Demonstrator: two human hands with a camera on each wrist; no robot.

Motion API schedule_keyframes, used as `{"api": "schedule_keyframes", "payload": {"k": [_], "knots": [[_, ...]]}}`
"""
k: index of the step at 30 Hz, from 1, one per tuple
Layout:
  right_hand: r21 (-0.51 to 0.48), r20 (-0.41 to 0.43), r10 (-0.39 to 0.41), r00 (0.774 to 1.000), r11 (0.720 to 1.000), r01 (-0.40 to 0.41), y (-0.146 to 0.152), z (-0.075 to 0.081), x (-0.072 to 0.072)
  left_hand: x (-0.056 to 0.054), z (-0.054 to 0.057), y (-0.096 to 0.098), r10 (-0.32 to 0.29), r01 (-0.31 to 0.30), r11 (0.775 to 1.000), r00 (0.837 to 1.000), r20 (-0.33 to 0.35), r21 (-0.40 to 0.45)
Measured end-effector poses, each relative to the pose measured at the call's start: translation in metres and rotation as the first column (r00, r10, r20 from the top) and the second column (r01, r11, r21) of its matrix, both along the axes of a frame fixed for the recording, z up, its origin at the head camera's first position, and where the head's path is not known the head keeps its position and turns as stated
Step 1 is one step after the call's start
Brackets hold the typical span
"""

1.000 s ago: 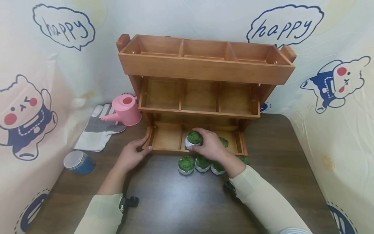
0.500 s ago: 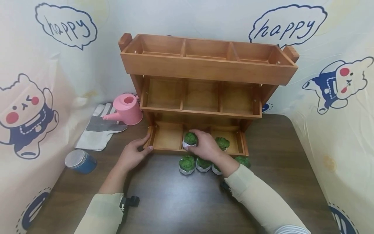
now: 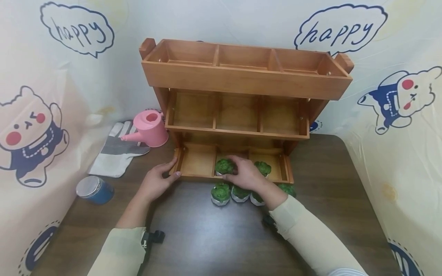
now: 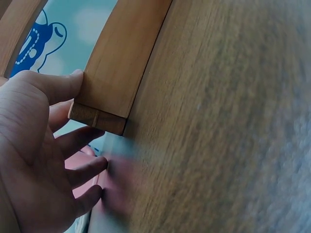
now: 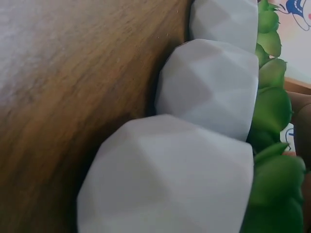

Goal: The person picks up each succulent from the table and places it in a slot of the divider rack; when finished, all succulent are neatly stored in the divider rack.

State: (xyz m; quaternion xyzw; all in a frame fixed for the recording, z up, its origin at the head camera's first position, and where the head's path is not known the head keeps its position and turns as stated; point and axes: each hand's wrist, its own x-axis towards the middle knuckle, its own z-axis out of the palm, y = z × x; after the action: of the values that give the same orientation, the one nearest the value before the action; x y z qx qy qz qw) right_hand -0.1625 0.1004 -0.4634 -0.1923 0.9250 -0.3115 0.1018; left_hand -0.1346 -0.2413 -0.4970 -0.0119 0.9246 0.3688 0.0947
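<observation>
A three-tier wooden planter shelf (image 3: 241, 81) stands at the back of the table. At the left end of its bottom tier, my left hand (image 3: 159, 183) grips the corner; the left wrist view shows the thumb (image 4: 65, 86) against the front board and the fingers around the end. My right hand (image 3: 249, 172) holds a small potted succulent (image 3: 223, 167) by its right side, low in the bottom tier's middle compartment. Another succulent (image 3: 263, 168) sits in the right compartment. Several more in white faceted pots (image 5: 209, 87) stand in a row before the shelf, partly under the right hand.
Left of the shelf, a pink watering can (image 3: 150, 128) stands by a grey-and-white glove (image 3: 115, 151). A blue jar with a silver lid (image 3: 94, 190) is near the table's left edge. Patterned cloth (image 3: 221, 23) hangs behind and at both sides.
My right hand has moved the succulent slightly left and lowered it into the middle compartment, its pot sinking behind the front board. The left hand has kept its grip on the shelf.
</observation>
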Motion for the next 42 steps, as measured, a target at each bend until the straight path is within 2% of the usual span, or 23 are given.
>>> {"api": "schedule_keyframes", "payload": {"k": [6, 13, 20, 27, 30, 36, 42], "knots": [[-0.114, 0.064, -0.006, 0.998, 0.993, 0.013, 0.012, 0.003, 0.007, -0.001, 0.001, 0.001, 0.003, -0.003, 1.000, 1.000, 0.006, 0.001], [-0.188, 0.076, -0.004, 0.997, 0.982, 0.018, 0.021, 0.006, 0.015, 0.002, 0.001, 0.001, 0.009, -0.009, 1.000, 1.000, 0.028, 0.003], [-0.306, 0.109, -0.032, 0.994, 0.950, 0.064, 0.031, 0.009, 0.024, 0.003, 0.001, -0.001, 0.000, 0.000, 1.000, 1.000, 0.003, 0.006], [-0.397, 0.112, -0.030, 0.993, 0.915, 0.072, 0.045, 0.012, 0.031, 0.002, -0.001, -0.002, -0.005, 0.005, 1.000, 1.000, -0.001, 0.009], [-0.398, 0.095, -0.041, 0.995, 0.914, 0.076, 0.051, 0.015, 0.034, 0.002, -0.001, -0.002, -0.009, 0.009, 1.000, 1.000, 0.000, 0.009], [-0.342, 0.040, -0.084, 0.996, 0.935, 0.092, 0.067, 0.019, 0.042, 0.000, -0.001, -0.001, -0.008, 0.008, 1.000, 1.000, -0.003, 0.016], [-0.357, 0.021, -0.101, 0.995, 0.929, 0.102, 0.081, 0.020, 0.049, 0.001, -0.001, -0.002, -0.009, 0.010, 1.000, 1.000, -0.011, 0.022]]}}
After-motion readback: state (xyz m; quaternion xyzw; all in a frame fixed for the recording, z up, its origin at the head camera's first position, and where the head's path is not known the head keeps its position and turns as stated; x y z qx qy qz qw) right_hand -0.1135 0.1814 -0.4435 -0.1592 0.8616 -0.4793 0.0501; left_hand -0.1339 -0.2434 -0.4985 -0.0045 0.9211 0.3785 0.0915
